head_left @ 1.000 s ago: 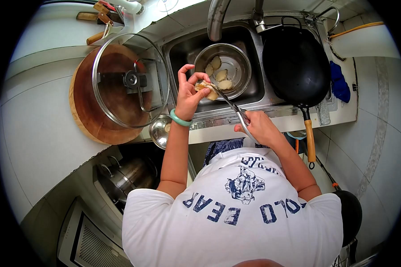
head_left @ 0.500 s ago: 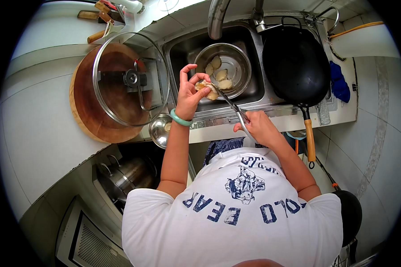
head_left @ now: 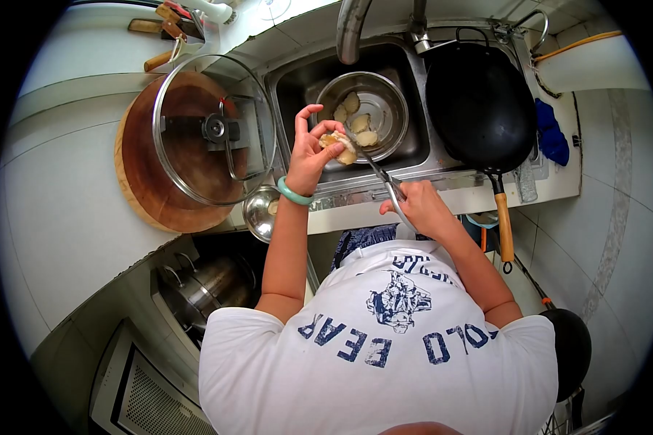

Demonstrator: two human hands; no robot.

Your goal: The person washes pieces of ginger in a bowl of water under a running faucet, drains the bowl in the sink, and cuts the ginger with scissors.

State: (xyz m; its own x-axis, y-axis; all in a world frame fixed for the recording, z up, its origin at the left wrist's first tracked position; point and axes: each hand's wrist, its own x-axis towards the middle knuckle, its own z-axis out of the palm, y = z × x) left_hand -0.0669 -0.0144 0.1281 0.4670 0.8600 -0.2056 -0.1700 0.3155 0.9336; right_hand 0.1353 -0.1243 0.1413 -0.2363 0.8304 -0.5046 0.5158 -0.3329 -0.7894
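Observation:
My left hand [head_left: 313, 154], with a pale green bangle at the wrist, pinches a soft, pale yellowish piece of meat [head_left: 347, 155] between thumb and fingers. A pair of scissors [head_left: 390, 184] is gripped in my right hand [head_left: 423, 206]. Its blades point up and left and meet the piece at my left fingertips; whether they are closed through it I cannot tell. Just beyond, a round metal bowl [head_left: 393, 98] sits in the sink [head_left: 292, 72]. Several similar pale pieces [head_left: 360, 123] lie on its bottom.
A black wok [head_left: 479, 109] with a wooden handle rests over the sink's right side. At left, a glass lid [head_left: 189, 167] lies on a round wooden chopping board [head_left: 134, 185]. The faucet [head_left: 350, 36] hangs over the bowl. A blue cloth [head_left: 551, 134] is at right.
Both hands keep almost the same position, with the scissors still at the piece of meat. The view has shifted very slightly.

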